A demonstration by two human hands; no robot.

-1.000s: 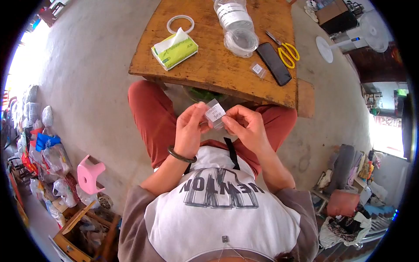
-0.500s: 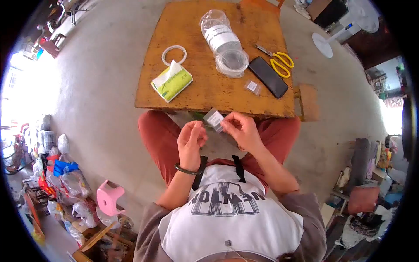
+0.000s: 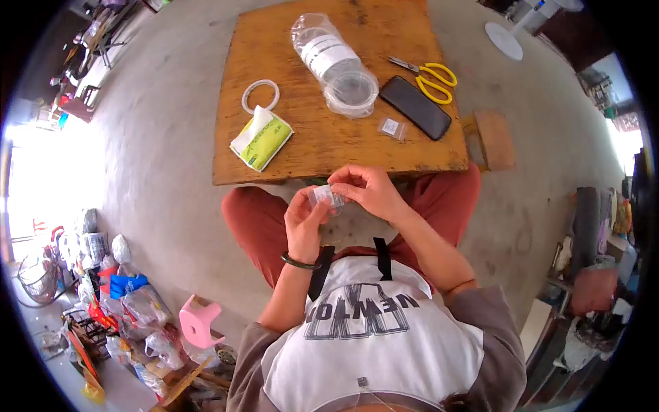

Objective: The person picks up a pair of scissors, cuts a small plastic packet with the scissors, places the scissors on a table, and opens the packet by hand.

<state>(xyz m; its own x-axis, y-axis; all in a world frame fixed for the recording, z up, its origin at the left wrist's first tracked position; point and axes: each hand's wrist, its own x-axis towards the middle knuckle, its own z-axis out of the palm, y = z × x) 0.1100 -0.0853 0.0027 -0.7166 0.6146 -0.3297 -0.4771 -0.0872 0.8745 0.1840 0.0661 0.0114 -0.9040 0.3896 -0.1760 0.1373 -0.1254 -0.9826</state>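
Note:
A small clear plastic bag (image 3: 327, 197) with a white label is held between both hands over my lap, just short of the table edge. The fingers of my left hand (image 3: 307, 214) pinch it from the left. My right hand (image 3: 362, 189) grips its upper right side with bent fingers. Whatever is inside the bag is too small to make out. On the table beyond lies a second small labelled bag (image 3: 392, 128), close to a black phone (image 3: 415, 108) and yellow-handled scissors (image 3: 432, 79).
The wooden table (image 3: 274, 27) bears tape rolls in plastic wrap (image 3: 333, 62), a loose white ring (image 3: 261, 97) and a tissue pack (image 3: 262, 141). A pink stool (image 3: 199, 321) and bagged clutter stand on the floor at left. A white fan (image 3: 504, 41) stands at right.
My left hand has closed onto the small bag, which only my right hand held before. The bag has shifted slightly left, and the camera view has turned a little.

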